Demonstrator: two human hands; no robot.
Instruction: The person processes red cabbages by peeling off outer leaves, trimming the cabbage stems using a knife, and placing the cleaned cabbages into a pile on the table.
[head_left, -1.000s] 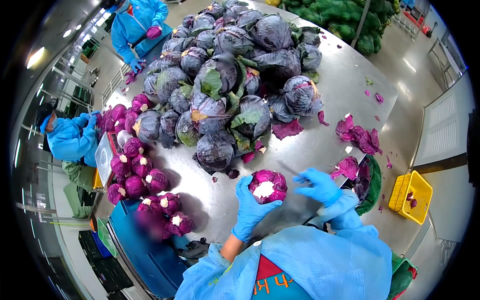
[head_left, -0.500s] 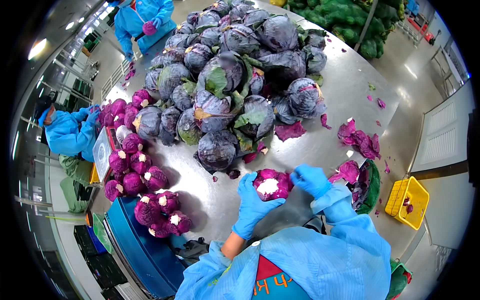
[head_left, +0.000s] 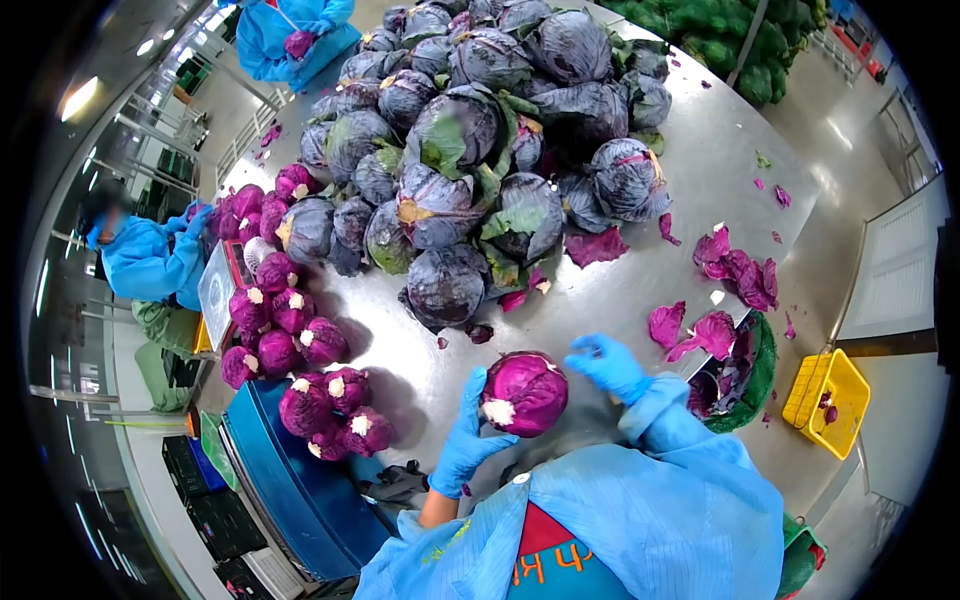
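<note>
My left hand (head_left: pixel 466 440), in a blue glove, cups a peeled red cabbage (head_left: pixel 535 392) from its left side, thumb below and fingers above. The cabbage is glossy purple, and its white cut stem faces lower left. Just right of it, apart from the cabbage, my gloved right hand (head_left: pixel 610 368) hovers with fingers loosely bent and apart, holding nothing I can see. Beyond my hands rises a large pile of unpeeled red cabbages (head_left: pixel 445 285) with dark and green outer leaves. To the left, several trimmed red cabbages (head_left: pixel 325 340) sit together on the metal table (head_left: pixel 410 345).
Loose purple leaves (head_left: pixel 735 275) lie on the table's right side. A green mesh sack (head_left: pixel 760 380) of leaves hangs at its edge, near a yellow crate (head_left: pixel 825 400) on the floor. A scale (head_left: pixel 215 290) and blue bin (head_left: pixel 290 480) are left. Two co-workers (head_left: pixel 150 260) stand across the table.
The cabbage has turned, its white stem now facing lower left. My right hand has come away from it to the right. The view has shifted slightly.
</note>
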